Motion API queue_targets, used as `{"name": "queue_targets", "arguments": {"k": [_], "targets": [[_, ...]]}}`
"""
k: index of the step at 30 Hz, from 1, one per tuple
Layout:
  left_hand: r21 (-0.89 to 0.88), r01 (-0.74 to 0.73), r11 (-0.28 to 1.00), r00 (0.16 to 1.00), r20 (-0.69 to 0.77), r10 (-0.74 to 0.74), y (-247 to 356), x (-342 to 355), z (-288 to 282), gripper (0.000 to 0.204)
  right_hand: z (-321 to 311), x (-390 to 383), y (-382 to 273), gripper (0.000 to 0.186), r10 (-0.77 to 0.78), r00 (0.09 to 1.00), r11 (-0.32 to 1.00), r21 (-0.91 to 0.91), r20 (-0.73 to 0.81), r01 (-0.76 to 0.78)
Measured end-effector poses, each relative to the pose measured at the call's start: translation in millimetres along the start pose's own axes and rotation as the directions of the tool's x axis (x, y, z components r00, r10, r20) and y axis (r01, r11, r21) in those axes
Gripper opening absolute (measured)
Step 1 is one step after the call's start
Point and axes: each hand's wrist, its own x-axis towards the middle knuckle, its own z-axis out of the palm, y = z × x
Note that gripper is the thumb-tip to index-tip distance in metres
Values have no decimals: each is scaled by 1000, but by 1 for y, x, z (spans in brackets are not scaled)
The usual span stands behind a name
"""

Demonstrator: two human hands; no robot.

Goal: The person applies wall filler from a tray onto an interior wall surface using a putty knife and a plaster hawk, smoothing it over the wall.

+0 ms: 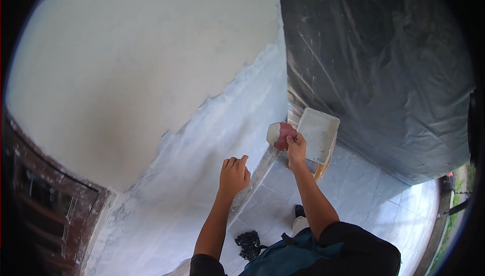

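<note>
My right hand (297, 151) grips a flat dark red spreader (287, 135) by its near side, thumb on top. Pale paste coats the spreader's left end. Close behind it, a rectangular tray (318, 133) is smeared with the same pale paste. My left hand (234, 176) is in front of the lower wall, fingers loosely curled and the index finger stretched out, with nothing visible in it. Whether it touches the wall I cannot tell. The wall's upper part (151, 48) has a cream coat ending in a ragged edge above a bluish-white area (217, 129).
Dark plastic sheeting (374, 64) hangs to the right of the wall corner. Below the tray is a tan-sided support (322, 170). A black crumpled bag (248, 243) lies on the grey tiled floor (270, 200). A brown wooden frame (50, 200) stands far left.
</note>
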Motion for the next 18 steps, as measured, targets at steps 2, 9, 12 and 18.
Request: {"name": "queue_targets", "arguments": {"k": [2,9,12,18], "targets": [[-65,7,998,997,71,-3,7,13,34,35,-22,17,-1,20,2,1000,997,-82,-26,-4],[-153,-21,988,981,187,50,37,61,128,36,-97,90,24,17,10,989,948,-312,-150,-57],[-179,11,984,964,262,37,46,73,163,37,-119,114,29,17,24,985,948,-308,-168,-75],[-249,150,957,927,371,-49,67,82,218,36,-167,154,45,16,103,978,967,-211,-182,-141]]}}
